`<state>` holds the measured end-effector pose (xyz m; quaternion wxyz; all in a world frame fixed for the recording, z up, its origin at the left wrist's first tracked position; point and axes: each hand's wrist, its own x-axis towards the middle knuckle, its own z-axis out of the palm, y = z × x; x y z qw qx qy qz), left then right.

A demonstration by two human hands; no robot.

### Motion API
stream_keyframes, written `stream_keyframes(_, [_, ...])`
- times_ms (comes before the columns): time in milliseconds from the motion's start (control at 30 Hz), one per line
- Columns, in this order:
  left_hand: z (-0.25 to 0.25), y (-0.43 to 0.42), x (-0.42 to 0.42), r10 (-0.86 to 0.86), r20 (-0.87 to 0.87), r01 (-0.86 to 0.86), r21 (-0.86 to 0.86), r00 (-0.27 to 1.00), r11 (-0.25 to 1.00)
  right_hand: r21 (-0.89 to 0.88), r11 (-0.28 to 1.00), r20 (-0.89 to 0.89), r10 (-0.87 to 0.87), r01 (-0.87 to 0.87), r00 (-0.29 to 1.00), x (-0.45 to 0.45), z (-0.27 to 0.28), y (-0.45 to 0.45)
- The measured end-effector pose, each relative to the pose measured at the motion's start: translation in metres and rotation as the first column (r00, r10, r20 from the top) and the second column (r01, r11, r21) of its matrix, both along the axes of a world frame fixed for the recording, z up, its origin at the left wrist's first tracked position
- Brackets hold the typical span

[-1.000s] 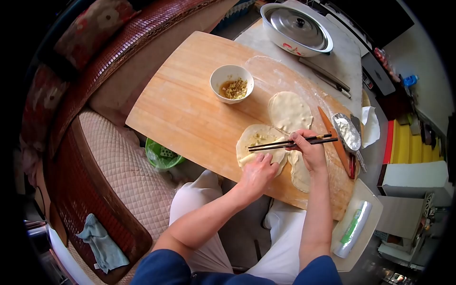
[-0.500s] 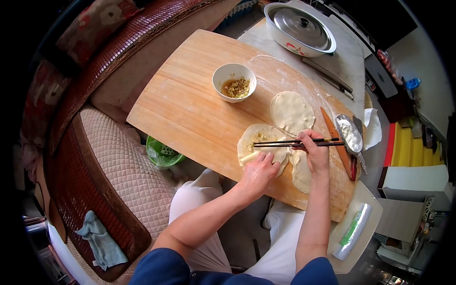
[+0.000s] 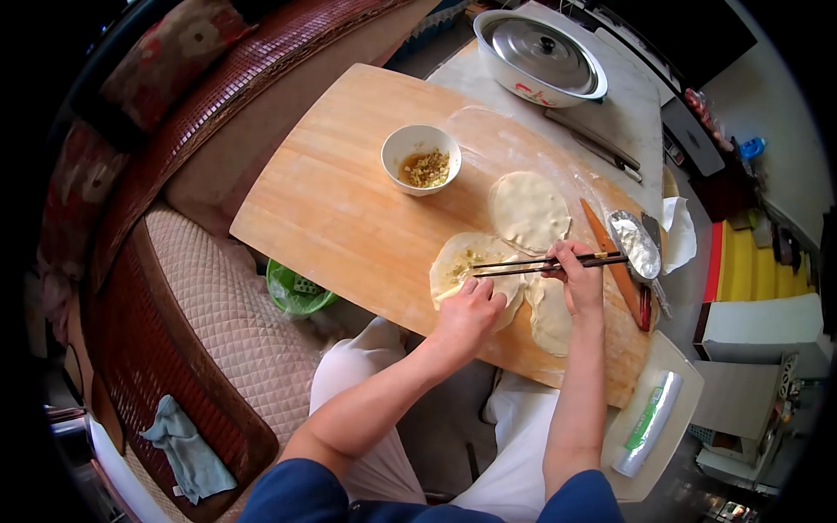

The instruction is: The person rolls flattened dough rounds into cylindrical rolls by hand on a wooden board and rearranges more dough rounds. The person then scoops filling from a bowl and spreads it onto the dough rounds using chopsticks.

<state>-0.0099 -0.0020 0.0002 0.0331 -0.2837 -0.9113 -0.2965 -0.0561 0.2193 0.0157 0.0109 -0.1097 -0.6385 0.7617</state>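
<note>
Dark chopsticks (image 3: 549, 264) are held in my right hand (image 3: 577, 275), their tips over a flat dough round (image 3: 446, 261) with chopped filling on it. At that round's near edge, my left hand (image 3: 471, 315) has its fingers bent on a folded strip of dough; the fingertips are partly hidden. Another pale dough round (image 3: 529, 209) lies just beyond, and a further piece (image 3: 551, 318) sits beside my right wrist. A white bowl (image 3: 421, 160) holds chopped filling in brown liquid farther back on the wooden board (image 3: 323, 174).
A metal scoop of flour (image 3: 636, 246) and an orange-brown pointed tool (image 3: 612, 261) lie at the board's right. Behind are a lidded basin (image 3: 540, 61) and a long knife-like tool (image 3: 595, 144). A wrap roll (image 3: 647, 424) rests on a tray (image 3: 670, 349) at the lower right.
My left hand has shifted slightly left along the dough edge. The chopstick tips have moved right from where they were a second ago. The view has shifted a little.
</note>
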Motion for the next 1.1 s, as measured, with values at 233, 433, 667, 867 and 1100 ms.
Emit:
stream_keyframes(233, [-0.008, -0.006, -0.01, 0.049, 0.087, -0.058, 0.102, 0.995, 0.993, -0.111, 0.962, 0.066, -0.244, 0.25, 0.968, -0.008, -0.033, 0.027])
stream_keyframes(433, [-0.009, -0.006, -0.016, 0.112, 0.022, -0.115, 0.2, 0.993, 0.973, -0.236, 0.926, 0.115, -0.274, 0.295, 0.955, -0.009, -0.047, 0.04])
stream_keyframes(667, [-0.007, 0.0, -0.011, 0.079, -0.063, -0.065, 0.208, 0.995, 0.976, -0.22, 0.966, 0.121, -0.108, 0.133, 0.987, -0.022, -0.051, 0.001])
stream_keyframes(867, [-0.011, -0.003, -0.012, 0.061, 0.004, -0.061, 0.125, 0.998, 0.99, -0.22, 0.958, 0.12, -0.161, 0.184, 0.98, -0.027, -0.056, 0.006])
stream_keyframes(1100, [-0.02, -0.011, -0.039, 0.175, 0.14, -0.219, 0.434, 0.975, 0.874, -0.247, 0.92, 0.111, -0.285, 0.304, 0.952, -0.017, -0.045, 0.028])
